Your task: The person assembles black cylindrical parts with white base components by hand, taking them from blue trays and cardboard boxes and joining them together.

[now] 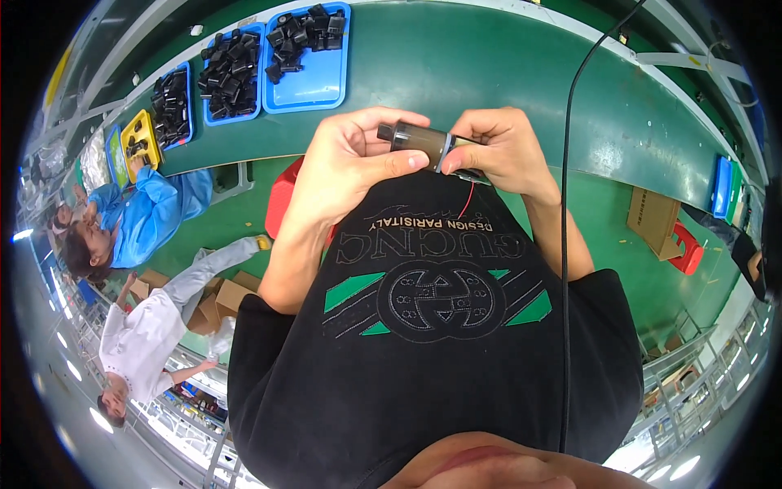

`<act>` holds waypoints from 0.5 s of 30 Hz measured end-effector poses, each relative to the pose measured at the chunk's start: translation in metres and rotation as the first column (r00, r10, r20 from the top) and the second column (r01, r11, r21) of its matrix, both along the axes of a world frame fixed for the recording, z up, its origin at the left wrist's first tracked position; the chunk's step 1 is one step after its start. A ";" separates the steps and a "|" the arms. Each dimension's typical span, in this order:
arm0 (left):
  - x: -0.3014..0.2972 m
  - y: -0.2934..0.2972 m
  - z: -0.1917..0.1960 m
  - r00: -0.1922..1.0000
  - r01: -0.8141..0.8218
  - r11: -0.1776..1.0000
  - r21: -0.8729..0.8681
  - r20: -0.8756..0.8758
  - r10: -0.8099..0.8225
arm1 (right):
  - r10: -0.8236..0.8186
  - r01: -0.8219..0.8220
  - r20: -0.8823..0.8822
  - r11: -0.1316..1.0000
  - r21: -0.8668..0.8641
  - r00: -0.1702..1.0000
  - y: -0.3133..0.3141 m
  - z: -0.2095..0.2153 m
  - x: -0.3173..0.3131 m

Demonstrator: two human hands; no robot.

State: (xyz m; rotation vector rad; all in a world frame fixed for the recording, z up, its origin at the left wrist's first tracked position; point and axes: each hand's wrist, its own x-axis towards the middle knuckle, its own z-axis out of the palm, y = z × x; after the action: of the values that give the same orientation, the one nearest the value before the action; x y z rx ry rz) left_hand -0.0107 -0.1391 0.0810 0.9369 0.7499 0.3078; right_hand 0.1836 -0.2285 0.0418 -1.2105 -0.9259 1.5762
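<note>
In front of my chest, a smoky translucent cylinder (415,140) with a black stub at its left end lies nearly level between both hands. My left hand (354,159) is closed around the stub end, thumb along the lower side. At the other end, my right hand (507,153) pinches a part (466,173) that meets the cylinder at a pale ring (445,152). Most of that part is hidden by my fingers. A thin red wire (468,201) hangs below it.
Blue trays (326,91) of black parts line the green bench (456,65) at far left, beside a yellow tray (151,147). A black cable (566,228) runs down on the right. Two people (151,216) are at left. Red stools and cardboard boxes (652,216) stand below.
</note>
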 end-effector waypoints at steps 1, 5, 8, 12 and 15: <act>0.000 -0.001 0.001 1.000 -0.003 1.000 0.001 -0.005 0.003 | -0.014 0.014 0.007 0.999 0.032 1.000 0.000 -0.001 -0.001; 0.002 -0.004 0.001 1.000 -0.025 1.000 -0.006 -0.019 0.025 | -0.002 -0.003 0.093 0.999 0.049 0.996 0.005 0.001 0.000; 0.004 -0.007 -0.002 0.998 -0.033 0.999 -0.002 -0.046 0.033 | 0.144 -0.147 0.119 0.989 0.021 0.982 0.012 0.002 0.010; 0.001 -0.005 -0.008 0.996 -0.043 0.999 0.005 -0.082 0.043 | 0.187 -0.192 0.146 0.981 0.017 0.971 0.019 -0.001 0.008; 0.001 0.004 -0.046 0.999 -0.016 0.990 -0.140 -0.042 0.010 | 0.222 -0.228 0.331 0.973 -0.022 0.917 0.024 -0.032 0.003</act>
State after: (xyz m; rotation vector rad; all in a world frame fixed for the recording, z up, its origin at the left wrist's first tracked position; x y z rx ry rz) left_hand -0.0101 -0.1350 0.0347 0.8078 0.8059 0.2445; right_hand 0.1865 -0.2046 0.0103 -1.4265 -1.3342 1.5619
